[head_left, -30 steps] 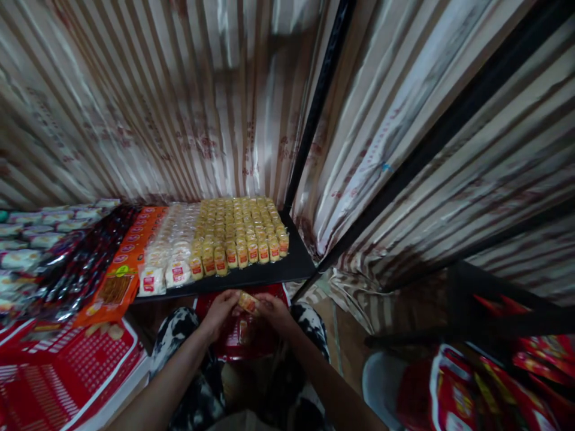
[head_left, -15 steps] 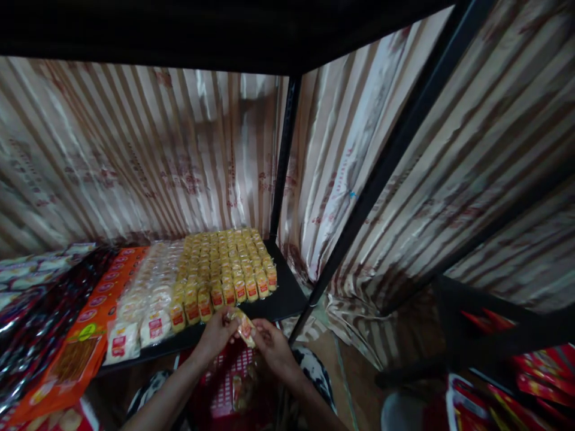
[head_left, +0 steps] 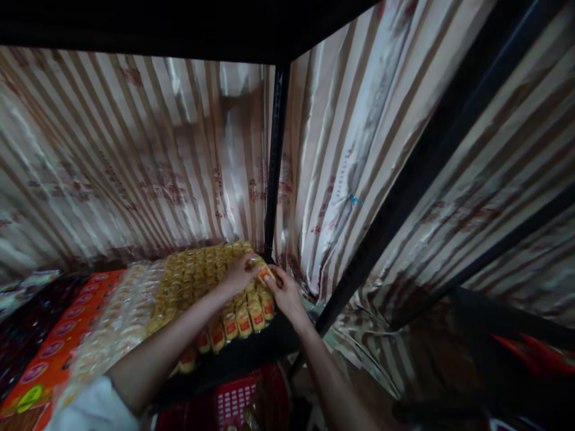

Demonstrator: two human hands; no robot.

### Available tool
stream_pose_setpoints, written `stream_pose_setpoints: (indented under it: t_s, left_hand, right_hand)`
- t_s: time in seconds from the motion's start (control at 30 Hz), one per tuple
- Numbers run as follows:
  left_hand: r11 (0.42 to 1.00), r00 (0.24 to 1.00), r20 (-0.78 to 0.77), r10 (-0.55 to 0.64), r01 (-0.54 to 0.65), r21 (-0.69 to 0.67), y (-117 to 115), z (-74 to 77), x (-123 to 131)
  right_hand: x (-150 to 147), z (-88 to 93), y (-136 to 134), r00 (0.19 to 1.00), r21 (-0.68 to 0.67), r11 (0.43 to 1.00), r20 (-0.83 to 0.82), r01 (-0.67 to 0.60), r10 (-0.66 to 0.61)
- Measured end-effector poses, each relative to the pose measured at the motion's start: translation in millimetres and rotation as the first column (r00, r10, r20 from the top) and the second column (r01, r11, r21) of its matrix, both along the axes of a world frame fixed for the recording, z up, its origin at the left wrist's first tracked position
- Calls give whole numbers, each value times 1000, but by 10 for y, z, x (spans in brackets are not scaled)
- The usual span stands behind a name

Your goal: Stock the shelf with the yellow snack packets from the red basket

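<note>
My left hand and my right hand together pinch a small yellow snack packet with a red label. They hold it over the right rear part of a block of several like yellow packets laid in rows on a black shelf. Both hands have their fingers closed on the packet's ends. My left forearm crosses over the front rows and hides some of them.
White-wrapped packets, an orange packet strip and dark packets lie left of the yellow ones. A black upright post stands just behind my hands. A striped curtain backs the shelf. A red basket sits below.
Both hands have lifted the packet from above the red basket up and back, over the shelf's yellow rows near the post. The view has tilted up and closer.
</note>
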State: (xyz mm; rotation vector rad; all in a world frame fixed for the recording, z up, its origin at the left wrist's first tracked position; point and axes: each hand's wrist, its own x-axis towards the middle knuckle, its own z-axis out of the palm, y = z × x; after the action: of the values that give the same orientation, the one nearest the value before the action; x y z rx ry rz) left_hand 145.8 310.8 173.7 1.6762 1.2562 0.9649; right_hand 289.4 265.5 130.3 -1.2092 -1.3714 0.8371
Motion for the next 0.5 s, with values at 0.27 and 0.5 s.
stream_pose_setpoints:
  t_s: [0.27, 0.5]
  left_hand:
    - [996, 996, 28, 85, -84, -35, 885, 52, 284]
    - [993, 995, -31, 96, -98, -60, 1274, -231, 344]
  right_hand:
    - [113, 12, 904, 935, 150, 964, 252, 218, -250]
    - [107, -221, 1218, 869, 78, 966, 424, 247, -257]
